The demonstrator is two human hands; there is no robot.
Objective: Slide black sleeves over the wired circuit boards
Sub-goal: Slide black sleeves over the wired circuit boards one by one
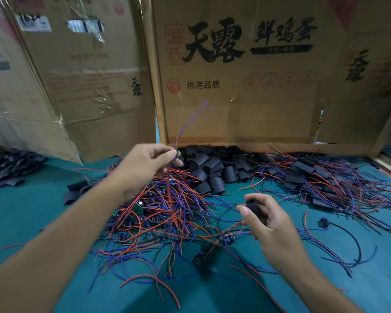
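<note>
Sleeved boards pile at two o'clock, bare wired boards remain centre; left hand pinches one board's wires, right hand grasps a black tube sleeve.

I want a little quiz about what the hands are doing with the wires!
1. True or false: the right hand holds a black sleeve.
2. What does the left hand pinch? A) tape B) a wired board C) scissors
3. Fill in: the table cover is ____.

Key: 1 true; 2 B; 3 green.
</note>
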